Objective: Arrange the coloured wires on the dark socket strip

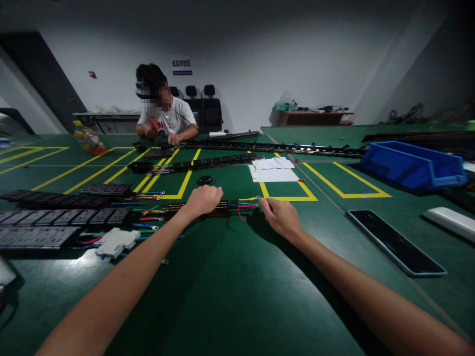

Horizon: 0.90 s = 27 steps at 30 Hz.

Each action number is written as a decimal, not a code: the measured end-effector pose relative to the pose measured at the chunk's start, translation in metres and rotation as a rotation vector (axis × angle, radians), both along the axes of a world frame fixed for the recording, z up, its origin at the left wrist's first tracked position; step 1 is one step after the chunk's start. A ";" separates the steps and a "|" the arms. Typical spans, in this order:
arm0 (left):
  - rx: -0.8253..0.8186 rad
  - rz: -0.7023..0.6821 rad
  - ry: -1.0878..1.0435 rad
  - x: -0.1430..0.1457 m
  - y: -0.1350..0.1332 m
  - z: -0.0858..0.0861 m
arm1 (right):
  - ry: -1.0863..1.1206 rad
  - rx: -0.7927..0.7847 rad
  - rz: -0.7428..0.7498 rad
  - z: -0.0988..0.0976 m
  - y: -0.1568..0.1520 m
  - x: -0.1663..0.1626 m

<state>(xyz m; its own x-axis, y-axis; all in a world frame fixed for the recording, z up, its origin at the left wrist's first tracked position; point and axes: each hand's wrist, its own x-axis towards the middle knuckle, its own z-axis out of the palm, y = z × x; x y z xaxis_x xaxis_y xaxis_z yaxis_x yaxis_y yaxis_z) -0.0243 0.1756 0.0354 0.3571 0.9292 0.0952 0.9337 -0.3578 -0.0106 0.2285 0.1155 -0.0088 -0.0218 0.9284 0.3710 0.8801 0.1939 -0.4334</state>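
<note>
Both curled nearly closed, the left hand [203, 200] sits over the strip [218, 212], its grip hidden, while the right hand [281, 215] pinches by the wires [247, 200]; I can't tell whether it holds one. Between them on the desk [222, 282], those wires are best kept straight.

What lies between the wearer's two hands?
In the head view, yellow, blue and red wires lie between the left hand and the right hand.
</note>
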 end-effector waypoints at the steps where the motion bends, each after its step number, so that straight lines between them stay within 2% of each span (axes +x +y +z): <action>1: -0.008 0.000 -0.008 0.000 0.000 0.001 | -0.005 -0.004 0.004 0.000 0.000 0.000; 16: -0.035 0.008 -0.077 0.001 0.002 0.005 | 0.038 0.094 0.026 -0.001 0.002 0.003; 22: -0.048 0.013 -0.077 0.002 0.000 0.006 | 0.181 0.189 0.135 0.000 0.000 0.002; 27: -0.047 0.018 -0.058 0.001 0.001 0.005 | 0.210 0.185 0.159 -0.001 0.000 0.002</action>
<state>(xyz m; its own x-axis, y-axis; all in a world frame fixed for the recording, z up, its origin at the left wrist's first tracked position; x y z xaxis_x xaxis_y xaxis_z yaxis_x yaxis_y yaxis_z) -0.0231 0.1771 0.0408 0.3353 0.9394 0.0713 0.9387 -0.3396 0.0598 0.2309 0.1151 -0.0094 -0.0661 0.8357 0.5452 0.7274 0.4144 -0.5469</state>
